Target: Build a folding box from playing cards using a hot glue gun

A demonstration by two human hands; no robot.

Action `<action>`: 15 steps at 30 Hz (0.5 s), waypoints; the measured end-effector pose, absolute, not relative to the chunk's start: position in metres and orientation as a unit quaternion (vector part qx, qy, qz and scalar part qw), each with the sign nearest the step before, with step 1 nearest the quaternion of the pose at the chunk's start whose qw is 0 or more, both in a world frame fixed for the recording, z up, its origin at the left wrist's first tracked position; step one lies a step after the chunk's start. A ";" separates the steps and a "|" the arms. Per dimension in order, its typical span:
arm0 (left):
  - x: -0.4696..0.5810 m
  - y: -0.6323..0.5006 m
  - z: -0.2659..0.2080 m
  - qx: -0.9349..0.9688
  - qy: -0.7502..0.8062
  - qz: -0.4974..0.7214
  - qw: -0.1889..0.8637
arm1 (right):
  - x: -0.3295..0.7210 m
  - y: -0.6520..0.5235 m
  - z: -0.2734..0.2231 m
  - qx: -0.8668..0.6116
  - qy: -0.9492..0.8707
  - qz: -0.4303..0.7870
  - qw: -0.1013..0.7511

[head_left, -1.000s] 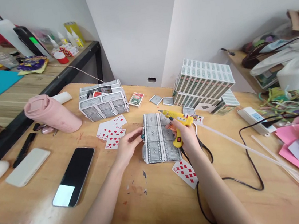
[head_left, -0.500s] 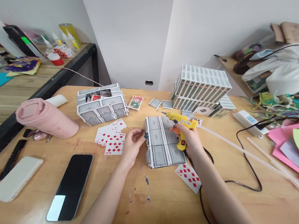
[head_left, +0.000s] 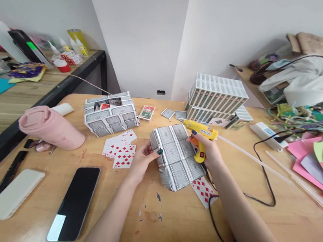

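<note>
A block covered in grey-backed playing cards (head_left: 174, 157) sits tilted in front of me, its left edge raised a little. My left hand (head_left: 143, 161) grips that left edge, thumb on top and fingers at the side. In my right hand (head_left: 208, 148) is a yellow hot glue gun (head_left: 201, 131), a clear glue stick poking out of its back. The gun overlaps the block's upper right, and its nozzle tip is hard to make out. Face-up diamond cards (head_left: 124, 156) lie left of the block. A ten of diamonds (head_left: 203, 191) lies partly under its lower right corner.
Behind stand a card-covered box with an opening (head_left: 111, 115), a card pack (head_left: 147, 112) and stacked card boxes (head_left: 217, 93). A pink tumbler (head_left: 50, 125) and a phone (head_left: 75, 201) are on the left. On the right, a black cord (head_left: 267, 178) runs to a power strip (head_left: 267, 135).
My left hand has taken hold of the block's left edge, tilting and turning it slightly. The glue gun has shifted a little to the right in my right hand.
</note>
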State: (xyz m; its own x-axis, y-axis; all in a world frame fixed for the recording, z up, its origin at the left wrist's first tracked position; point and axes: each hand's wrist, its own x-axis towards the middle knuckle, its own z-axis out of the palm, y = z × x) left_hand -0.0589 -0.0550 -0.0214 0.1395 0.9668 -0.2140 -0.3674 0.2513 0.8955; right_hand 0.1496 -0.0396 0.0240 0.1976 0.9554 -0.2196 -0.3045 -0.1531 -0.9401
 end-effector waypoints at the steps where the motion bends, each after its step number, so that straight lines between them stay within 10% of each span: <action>1: -0.059 -0.056 -0.020 0.353 0.415 0.502 0.672 | 0.149 -0.041 0.024 -0.520 -0.324 0.553 0.565; 15: -0.063 -0.056 -0.014 0.223 0.386 0.513 0.733 | 0.152 -0.060 0.056 -0.569 -0.511 0.510 0.392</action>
State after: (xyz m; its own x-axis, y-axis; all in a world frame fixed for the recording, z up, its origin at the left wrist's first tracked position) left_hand -0.0634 -0.0556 -0.0139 0.1742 0.9250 -0.3376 -0.5803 0.3734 0.7238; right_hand 0.1517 -0.0599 0.0561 -0.0442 0.9826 -0.1802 0.1821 -0.1694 -0.9686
